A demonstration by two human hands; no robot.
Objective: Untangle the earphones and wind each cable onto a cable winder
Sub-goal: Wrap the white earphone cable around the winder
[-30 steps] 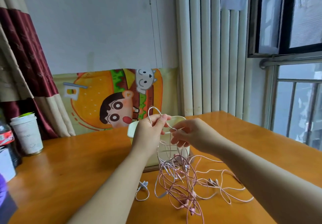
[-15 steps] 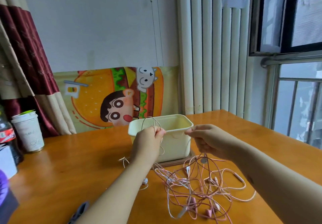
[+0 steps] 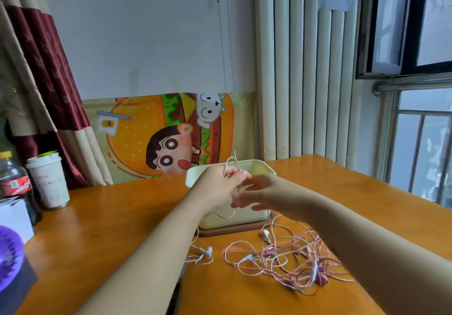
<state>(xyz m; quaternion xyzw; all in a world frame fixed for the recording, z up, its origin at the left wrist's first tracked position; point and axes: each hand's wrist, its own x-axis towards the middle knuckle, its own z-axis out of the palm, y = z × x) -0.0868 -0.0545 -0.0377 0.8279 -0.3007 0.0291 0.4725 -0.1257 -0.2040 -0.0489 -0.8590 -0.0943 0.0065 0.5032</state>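
- Looks like the untangling step, early on: left hand (image 3: 217, 187), mid-frame, pinches a thin cable loop (image 3: 231, 161) in front of the cream box (image 3: 266, 167).
- Right hand (image 3: 259, 196) beside it is blurred, so I can't tell if it grips anything.
- Pink earphone tangle (image 3: 288, 263) lies on the table (image 3: 122, 216), lower right.
- Next, I'd guess: ease that strand free without tightening knots.

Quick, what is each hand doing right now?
Left hand: pinches a pale cable loop.
Right hand: too blurred, cannot tell.
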